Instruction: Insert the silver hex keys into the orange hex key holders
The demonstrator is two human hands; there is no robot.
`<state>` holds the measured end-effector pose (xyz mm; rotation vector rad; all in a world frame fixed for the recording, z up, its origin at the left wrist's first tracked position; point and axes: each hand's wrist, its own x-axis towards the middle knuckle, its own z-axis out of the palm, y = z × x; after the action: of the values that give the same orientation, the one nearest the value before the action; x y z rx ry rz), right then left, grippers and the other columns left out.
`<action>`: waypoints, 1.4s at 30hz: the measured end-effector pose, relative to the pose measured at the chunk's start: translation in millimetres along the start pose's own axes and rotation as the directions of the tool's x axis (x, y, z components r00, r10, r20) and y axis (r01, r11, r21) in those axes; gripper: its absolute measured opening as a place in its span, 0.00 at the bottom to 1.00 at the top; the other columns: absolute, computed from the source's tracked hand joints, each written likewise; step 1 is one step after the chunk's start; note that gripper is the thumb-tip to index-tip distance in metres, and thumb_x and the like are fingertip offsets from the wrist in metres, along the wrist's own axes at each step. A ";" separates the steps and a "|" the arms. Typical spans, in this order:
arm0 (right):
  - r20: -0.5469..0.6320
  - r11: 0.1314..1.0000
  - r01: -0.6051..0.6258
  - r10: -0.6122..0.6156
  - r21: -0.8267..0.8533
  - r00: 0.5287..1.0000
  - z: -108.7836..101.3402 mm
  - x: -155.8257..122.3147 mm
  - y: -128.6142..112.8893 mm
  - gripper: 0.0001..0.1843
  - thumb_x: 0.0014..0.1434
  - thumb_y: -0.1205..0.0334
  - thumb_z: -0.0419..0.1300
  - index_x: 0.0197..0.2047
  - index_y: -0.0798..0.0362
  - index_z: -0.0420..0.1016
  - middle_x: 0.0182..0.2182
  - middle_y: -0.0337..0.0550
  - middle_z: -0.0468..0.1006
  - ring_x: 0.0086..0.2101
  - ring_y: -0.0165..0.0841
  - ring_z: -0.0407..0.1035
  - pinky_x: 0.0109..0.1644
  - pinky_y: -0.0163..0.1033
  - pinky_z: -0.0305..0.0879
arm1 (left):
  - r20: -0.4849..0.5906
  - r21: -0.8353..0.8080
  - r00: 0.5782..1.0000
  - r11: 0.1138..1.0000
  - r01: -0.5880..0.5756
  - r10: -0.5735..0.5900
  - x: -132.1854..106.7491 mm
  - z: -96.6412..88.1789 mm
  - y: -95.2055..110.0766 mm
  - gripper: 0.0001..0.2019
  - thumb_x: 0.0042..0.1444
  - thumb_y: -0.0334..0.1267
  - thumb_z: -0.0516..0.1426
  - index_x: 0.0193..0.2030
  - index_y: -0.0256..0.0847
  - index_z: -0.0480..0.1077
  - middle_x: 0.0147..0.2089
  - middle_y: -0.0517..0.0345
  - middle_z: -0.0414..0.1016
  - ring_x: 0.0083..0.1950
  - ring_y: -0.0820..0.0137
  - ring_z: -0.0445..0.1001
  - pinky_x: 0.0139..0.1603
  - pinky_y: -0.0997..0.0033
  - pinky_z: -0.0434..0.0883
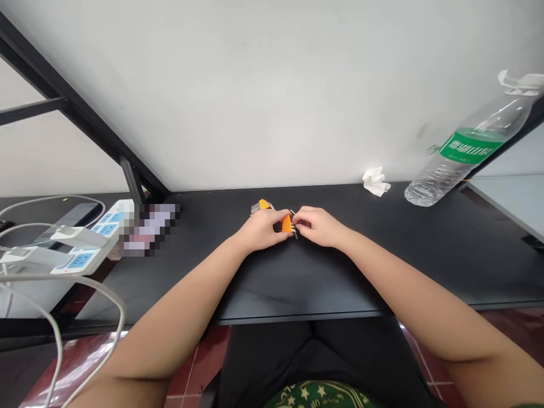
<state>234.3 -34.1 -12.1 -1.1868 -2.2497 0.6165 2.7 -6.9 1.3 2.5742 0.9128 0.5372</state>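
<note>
An orange holder with several metal hex keys lies at the middle of the black table, near the wall. My left hand is closed around the holder, covering most of it. My right hand pinches the end of one key at the holder's right side. The key tips stick out past my left hand at the far left of the holder.
A crumpled white tissue lies by the wall at the right. A clear plastic water bottle with a green label leans at the far right. White power strips and cables sit at the left.
</note>
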 end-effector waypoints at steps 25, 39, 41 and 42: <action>0.075 0.806 -0.395 0.471 -0.440 0.879 -11.8 4.0 -10.9 0.03 0.56 0.64 0.63 0.30 0.51 0.75 0.32 0.49 0.80 0.30 0.38 0.73 0.28 0.39 0.58 | 0.020 0.072 0.990 0.988 0.137 -0.139 -1.5 0.2 -22.9 0.17 0.57 0.47 0.62 0.52 0.48 0.75 0.36 0.60 0.79 0.37 0.64 0.78 0.41 0.65 0.72; -0.102 0.960 -0.264 0.273 0.093 0.957 -23.0 0.0 -4.2 0.16 0.60 0.73 0.56 0.47 0.52 0.80 0.37 0.40 0.79 0.28 0.29 0.72 0.38 0.36 0.69 | -0.014 0.033 0.986 0.986 0.164 -0.164 -0.7 -1.1 -21.4 0.18 0.56 0.47 0.63 0.52 0.47 0.76 0.33 0.62 0.78 0.34 0.66 0.75 0.40 0.65 0.71; -0.160 0.953 -0.232 0.265 0.196 0.951 -22.1 0.1 -3.8 0.13 0.62 0.70 0.56 0.44 0.53 0.81 0.39 0.41 0.77 0.24 0.27 0.70 0.35 0.36 0.70 | -0.021 0.017 0.988 0.988 0.152 -0.152 -0.6 -1.2 -20.7 0.17 0.56 0.47 0.63 0.50 0.47 0.76 0.33 0.63 0.77 0.33 0.67 0.74 0.40 0.66 0.71; -0.180 0.948 -0.216 0.260 0.233 0.949 -20.9 0.0 -4.3 0.12 0.63 0.69 0.56 0.43 0.53 0.81 0.39 0.41 0.77 0.24 0.26 0.70 0.34 0.36 0.71 | -0.026 0.009 0.989 0.989 0.145 -0.145 -0.6 -1.0 -20.5 0.16 0.56 0.48 0.63 0.50 0.47 0.76 0.33 0.63 0.77 0.33 0.67 0.74 0.40 0.66 0.71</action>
<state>244.8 -33.2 6.4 -1.3584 -1.8316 0.7643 -8.8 7.8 -7.1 2.4906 1.1044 0.5252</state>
